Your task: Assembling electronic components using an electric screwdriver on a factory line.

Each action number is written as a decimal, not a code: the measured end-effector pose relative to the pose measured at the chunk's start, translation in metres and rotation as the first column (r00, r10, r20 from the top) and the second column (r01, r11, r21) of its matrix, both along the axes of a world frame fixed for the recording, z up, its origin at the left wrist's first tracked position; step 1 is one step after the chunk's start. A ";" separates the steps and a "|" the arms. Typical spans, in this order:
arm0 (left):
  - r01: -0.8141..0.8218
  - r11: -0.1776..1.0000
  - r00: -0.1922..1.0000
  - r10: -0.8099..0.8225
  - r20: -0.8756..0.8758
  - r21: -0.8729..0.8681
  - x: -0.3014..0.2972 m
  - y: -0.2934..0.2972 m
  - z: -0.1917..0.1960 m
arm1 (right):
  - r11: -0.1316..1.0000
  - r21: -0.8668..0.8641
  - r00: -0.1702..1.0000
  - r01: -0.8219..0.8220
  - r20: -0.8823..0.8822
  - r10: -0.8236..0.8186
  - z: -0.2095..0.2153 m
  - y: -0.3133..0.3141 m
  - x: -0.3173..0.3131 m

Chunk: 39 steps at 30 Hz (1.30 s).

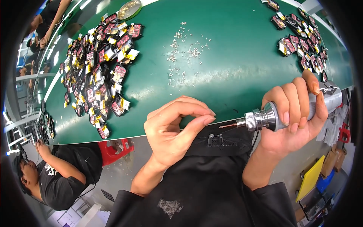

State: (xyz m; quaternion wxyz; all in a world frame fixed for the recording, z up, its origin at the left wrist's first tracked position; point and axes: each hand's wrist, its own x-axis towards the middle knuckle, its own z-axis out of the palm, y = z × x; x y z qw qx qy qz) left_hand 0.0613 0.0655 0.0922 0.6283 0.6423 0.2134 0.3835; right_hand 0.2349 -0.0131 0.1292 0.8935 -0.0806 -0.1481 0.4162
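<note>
At the near edge of the green counter (234, 68), the right hand (298, 117) gripped a silver electric screwdriver (272, 115), its fingers (289, 104) wrapped fully around the barrel. The tool lay almost level, with its bit tip (224, 125) pointing toward the left hand (176, 128). The left hand's fingers (196, 113) were curled narrow, thumb and forefinger pinched together just beside the bit tip; whether anything small sat between them could not be told. Both hands hovered over the counter edge and over a small black part (215, 140) with two metal tabs, which rested against the person's dark clothing directly below the bit.

Farther back on the counter, a scatter of small silver screws (183, 53) lay loose, well apart from the hands. To the left, a large pile of black and red assemblies with yellow and white tabs (98, 64) covered the surface. A smaller group of the same assemblies (302, 41) lay at the far right. A round metal dish (129, 9) stood beyond the left pile. A seated co-worker in a black shirt (56, 178) was at the lower left.
</note>
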 end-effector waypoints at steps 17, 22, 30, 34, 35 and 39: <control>0.211 0.891 0.962 -0.116 0.248 -0.403 0.004 -0.012 -0.001 | 0.999 -0.011 0.999 0.048 -0.007 -0.048 -0.001 0.006 -0.004; 0.211 0.903 0.969 -0.144 0.201 -0.373 0.003 -0.009 0.002 | 1.000 -0.020 0.998 0.021 0.065 -0.020 -0.003 0.002 -0.004; 0.102 0.945 0.976 -0.035 -0.213 0.309 0.011 0.000 0.011 | 0.996 -0.053 0.983 0.070 0.176 -0.060 -0.008 -0.005 -0.001; 0.146 0.988 0.974 -0.132 -0.186 0.060 0.014 -0.006 0.011 | 0.992 -0.041 0.988 0.116 0.105 -0.111 -0.011 -0.008 0.000; 0.124 0.992 0.978 -0.123 -0.170 -0.005 0.014 -0.009 0.012 | 0.992 -0.039 0.989 0.121 0.087 -0.117 -0.011 -0.008 0.000; 0.069 0.998 0.978 -0.066 -0.196 0.010 0.020 -0.017 0.010 | 0.989 -0.038 0.982 0.140 0.133 -0.134 -0.012 -0.009 0.005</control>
